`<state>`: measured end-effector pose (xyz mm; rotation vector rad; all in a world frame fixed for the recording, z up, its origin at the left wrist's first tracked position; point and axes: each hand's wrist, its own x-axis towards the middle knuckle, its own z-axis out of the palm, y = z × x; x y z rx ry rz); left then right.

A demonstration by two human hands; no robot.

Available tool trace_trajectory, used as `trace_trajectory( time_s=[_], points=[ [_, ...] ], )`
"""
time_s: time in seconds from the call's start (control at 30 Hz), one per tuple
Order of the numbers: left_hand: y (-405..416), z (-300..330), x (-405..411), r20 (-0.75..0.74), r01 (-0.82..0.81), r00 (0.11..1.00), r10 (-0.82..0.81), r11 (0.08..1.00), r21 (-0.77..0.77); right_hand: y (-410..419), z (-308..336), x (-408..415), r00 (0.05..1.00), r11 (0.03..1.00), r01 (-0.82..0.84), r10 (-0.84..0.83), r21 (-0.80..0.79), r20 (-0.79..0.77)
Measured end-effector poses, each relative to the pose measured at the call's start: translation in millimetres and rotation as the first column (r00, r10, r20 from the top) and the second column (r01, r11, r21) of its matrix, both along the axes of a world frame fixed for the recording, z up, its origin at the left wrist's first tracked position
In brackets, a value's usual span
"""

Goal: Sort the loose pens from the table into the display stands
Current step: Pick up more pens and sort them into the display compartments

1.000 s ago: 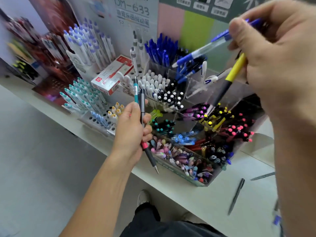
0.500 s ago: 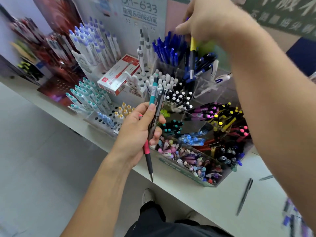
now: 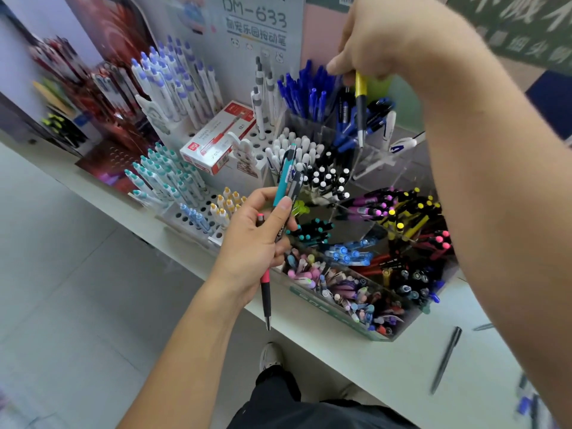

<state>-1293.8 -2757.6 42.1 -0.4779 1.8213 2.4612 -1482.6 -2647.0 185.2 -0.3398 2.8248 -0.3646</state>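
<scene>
A person's right hand [image 3: 383, 38] pinches a yellow pen [image 3: 360, 109] tip-down over clear stands [image 3: 387, 168] packed with blue and black pens. The left hand [image 3: 257, 243] grips three pens: teal [image 3: 284, 178], grey [image 3: 294, 187] and pink [image 3: 265, 289]. A sign [image 3: 257, 23] behind reads "DM-633" above Chinese characters. A red-and-white box [image 3: 216, 140] marked "12" lies on a white peg stand [image 3: 198, 209]. A loose dark pen [image 3: 445, 360] lies on the table [image 3: 356, 360].

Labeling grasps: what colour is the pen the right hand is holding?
Yellow upper barrel, black lower half; the pen hangs from the right hand, head view.
</scene>
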Motion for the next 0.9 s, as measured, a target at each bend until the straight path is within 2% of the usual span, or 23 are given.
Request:
trace_trajectory(
  time_s=[0.1,0.23,0.33,0.4,0.47,0.53,0.6,0.67,0.73,0.77,0.83,0.9],
  points=[
    [0.0,-2.6,1.0,0.003,-0.017,1.000,0.017,0.999,0.030,-5.6,-17.6,3.2,0.986,0.997,-0.059,0.050,-0.052,-0.161],
    [-11.3,-6.8,6.4,0.009,-0.034,0.999,0.033,0.991,0.130,-0.3,-22.9,4.6,0.983,0.995,-0.054,0.037,-0.088,-0.182],
    [-20.3,-8.8,12.9,-0.017,0.042,0.999,-0.041,0.997,0.069,30.7,-9.9,42.5,0.957,0.950,-0.086,-0.005,-0.299,-0.291],
    [-18.5,-10.0,17.7,-0.033,0.124,0.992,-0.125,0.992,-0.013,46.5,-19.7,77.4,0.978,0.896,-0.165,0.095,-0.413,-0.185],
    [-11.2,-10.3,20.9,-0.041,0.197,0.979,-0.199,0.979,-0.046,49.4,-49.4,103.7,0.976,0.873,-0.161,0.211,-0.460,0.060],
    [-4.4,-11.0,20.8,-0.029,0.230,0.972,-0.233,0.970,-0.077,52.7,-81.2,112.8,0.961,0.823,-0.046,0.191,-0.566,0.201],
    [-1.9,-12.9,20.0,-0.004,0.239,0.970,-0.241,0.963,-0.124,63.6,-98.2,114.1,0.969,0.738,0.084,0.096,-0.670,0.227],
    [-4.5,-19.1,20.4,0.040,0.229,0.973,-0.226,0.953,-0.199,81.5,-101.1,112.3,0.985,0.654,0.155,-0.046,-0.740,0.166],
    [-10.2,-26.6,23.3,0.106,0.161,0.985,-0.139,0.957,-0.243,96.2,-102.2,113.7,0.993,0.684,0.088,-0.116,-0.724,0.011],
    [-13.4,-30.3,24.8,0.140,0.110,0.987,-0.081,0.970,-0.216,98.2,-103.3,117.2,0.991,0.740,0.032,-0.111,-0.672,-0.075],
    [-18.5,-36.8,26.2,0.202,0.009,0.979,0.005,0.998,-0.070,89.9,-108.7,128.1,0.977,0.829,-0.047,-0.078,-0.557,-0.199],
    [-21.5,-39.4,26.4,0.235,-0.052,0.971,0.030,0.995,0.085,72.0,-116.7,135.0,0.963,0.860,-0.064,-0.080,-0.507,-0.257]
  ],
)
